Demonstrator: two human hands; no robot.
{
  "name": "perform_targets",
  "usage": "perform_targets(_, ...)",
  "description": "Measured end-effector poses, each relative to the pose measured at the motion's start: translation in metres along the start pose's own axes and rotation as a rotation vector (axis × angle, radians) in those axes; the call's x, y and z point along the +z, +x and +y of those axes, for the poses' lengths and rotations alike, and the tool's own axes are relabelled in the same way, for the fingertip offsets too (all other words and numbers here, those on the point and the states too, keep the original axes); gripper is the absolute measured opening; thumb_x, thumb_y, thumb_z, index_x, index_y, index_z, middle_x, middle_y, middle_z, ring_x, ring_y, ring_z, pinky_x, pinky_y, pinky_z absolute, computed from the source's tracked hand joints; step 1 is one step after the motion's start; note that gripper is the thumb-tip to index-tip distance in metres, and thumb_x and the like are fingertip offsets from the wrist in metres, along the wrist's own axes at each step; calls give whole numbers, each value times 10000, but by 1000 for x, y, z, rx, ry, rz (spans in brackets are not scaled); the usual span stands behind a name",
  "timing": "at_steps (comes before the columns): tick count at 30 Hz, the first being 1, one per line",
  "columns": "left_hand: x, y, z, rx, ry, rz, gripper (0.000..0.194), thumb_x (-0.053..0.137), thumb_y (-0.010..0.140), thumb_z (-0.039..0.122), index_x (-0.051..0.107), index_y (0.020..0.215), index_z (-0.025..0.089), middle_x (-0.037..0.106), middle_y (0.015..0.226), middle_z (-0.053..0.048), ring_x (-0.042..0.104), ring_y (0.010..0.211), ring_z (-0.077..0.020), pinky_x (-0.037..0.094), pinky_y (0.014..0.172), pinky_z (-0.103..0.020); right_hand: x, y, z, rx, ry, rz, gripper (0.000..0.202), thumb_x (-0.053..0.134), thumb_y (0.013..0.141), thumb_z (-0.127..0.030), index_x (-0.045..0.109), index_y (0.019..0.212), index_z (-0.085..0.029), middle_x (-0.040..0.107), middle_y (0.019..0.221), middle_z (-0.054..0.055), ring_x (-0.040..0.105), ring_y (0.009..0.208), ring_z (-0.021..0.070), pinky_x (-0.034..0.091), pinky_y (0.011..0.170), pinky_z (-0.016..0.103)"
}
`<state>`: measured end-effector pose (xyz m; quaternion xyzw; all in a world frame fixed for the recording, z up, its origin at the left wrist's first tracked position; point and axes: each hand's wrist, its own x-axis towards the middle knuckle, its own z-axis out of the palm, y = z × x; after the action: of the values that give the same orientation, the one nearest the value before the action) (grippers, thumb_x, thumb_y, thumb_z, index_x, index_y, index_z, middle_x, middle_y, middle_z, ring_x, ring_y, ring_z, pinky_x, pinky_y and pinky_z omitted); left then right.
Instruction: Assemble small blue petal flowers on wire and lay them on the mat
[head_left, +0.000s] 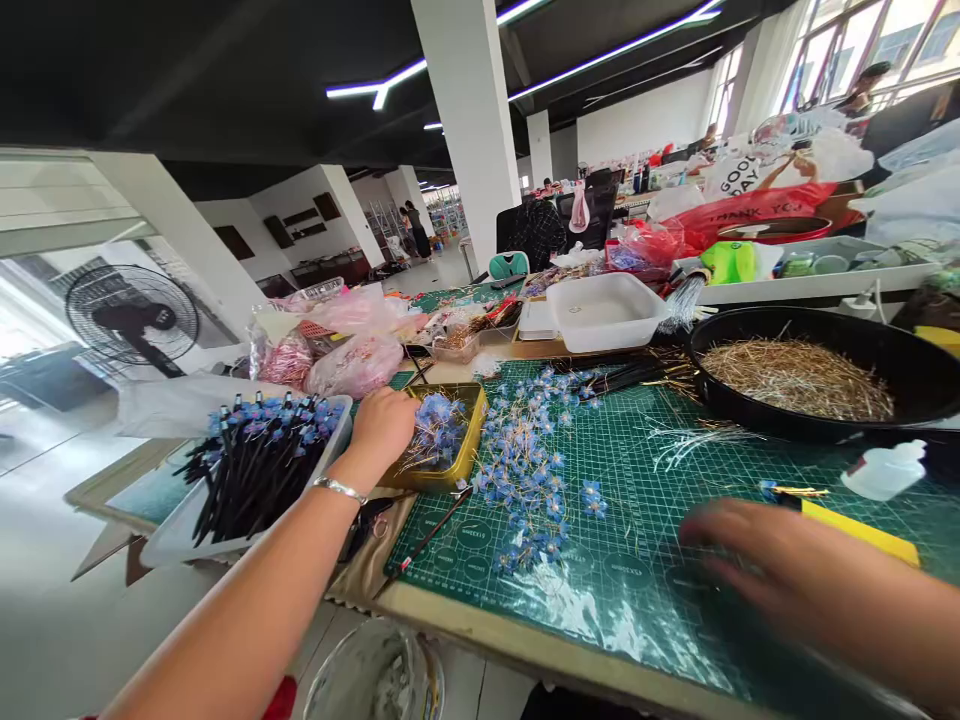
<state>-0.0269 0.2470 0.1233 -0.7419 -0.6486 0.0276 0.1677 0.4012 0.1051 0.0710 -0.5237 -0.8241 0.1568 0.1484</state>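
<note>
My left hand (pixel 384 425), with a silver bracelet at the wrist, reaches over the left side of a gold-coloured box (pixel 472 440). Its fingers curl down against blue wire-stemmed flowers (pixel 439 415) inside, and the fingertips are hidden. Right of the box, a heap of similar blue flowers (pixel 529 470) spreads over the green cutting mat (pixel 630 500), with a small flower cluster (pixel 593 498) lying apart. My right hand (pixel 739 550) is smeared by motion above the mat's right side. Near it lie a yellow tool (pixel 862 530) and a small white bottle (pixel 885 470).
A white tub (pixel 341 440) of black stems with blue flowers stands at left. A black pan (pixel 825 415) holds gold wire pieces at right. Behind the mat is a white plastic container (pixel 607 310). Below the table edge stands a bucket (pixel 367 670). A fan (pixel 131 315) is far left.
</note>
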Motion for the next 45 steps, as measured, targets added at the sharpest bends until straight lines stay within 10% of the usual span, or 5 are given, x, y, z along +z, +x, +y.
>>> perform_targets(6,-5,-5,-4,41,-14,69,201,568,981,246,697,1106,155,725,1128,-92,675,1051,-235,510,991,-466,-46,117,12,93,-180,-51,158,592,983,-296,689,996,-172,727,962,24,692,846,171,576,811,381)
perform_targets(15,-42,-20,27,168,-189,286,346,459,935,206,753,1101,135,728,1181,-121,643,1089,-297,482,1023,-449,-6,190,26,-2,-403,-80,284,641,961,-351,649,1174,-163,664,1226,89,650,1094,239,548,939,477)
perform_targets(27,-42,-35,88,407,-536,195,215,552,941,189,765,970,179,774,1078,-51,698,1001,-217,551,920,-383,-17,192,45,78,-441,-51,233,608,983,-362,671,1112,-178,699,1112,52,682,937,191,589,827,389)
perform_targets(38,-42,-64,102,418,-652,-4,198,568,941,164,764,922,172,780,981,-42,704,936,-237,545,884,-414,-16,107,26,-135,-545,39,58,654,923,-178,669,871,-158,678,886,4,650,813,159,556,794,367)
perform_targets(45,-40,-62,111,410,-676,-76,217,554,948,179,770,931,180,779,974,-47,702,935,-249,538,879,-435,-32,112,42,42,-408,320,184,520,969,-211,687,1026,-161,729,1007,69,674,909,203,529,790,370)
